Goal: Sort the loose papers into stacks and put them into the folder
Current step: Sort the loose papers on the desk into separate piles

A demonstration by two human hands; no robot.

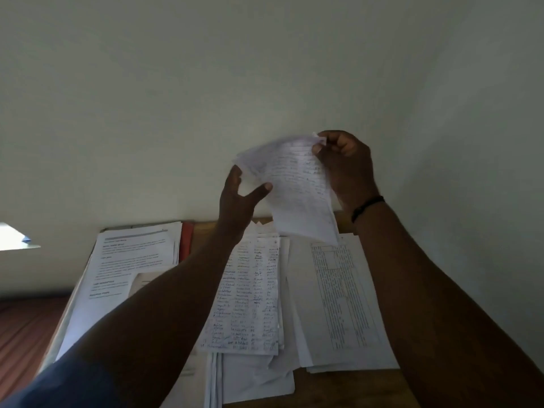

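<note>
Papers point(294, 184) are up in front of the wall point(206, 83), above the far edge of the desk point(347, 387), and you have them in both hands. They are a thin, crumpled sheaf with handwritten lines on the face turned toward you; how many sheets it holds cannot be told. Your right hand point(346, 163) pinches the sheaf's top corner between thumb and curled fingers. Your left hand point(238, 198) holds its lower left edge, thumb across the front and fingers behind, fairly spread. A dark band point(368, 207) sits on your right wrist.

Below the sheaf, 3 stacks lie on the desk. Straight under your hands is the handwritten stack point(250, 293), its top sheet filled with columns of writing. Just right of it is the table stack point(338, 301), topped by a printed grid. Left of the handwritten stack is the printed stack point(129, 260), with typed text and headings, and a smaller sheet lies on it, partly behind your left forearm. A red edge point(187, 240) shows between the printed stack and the handwritten one; whether it is the folder cannot be told. More white sheets point(253, 378) poke out from under the handwritten stack toward you.
</note>
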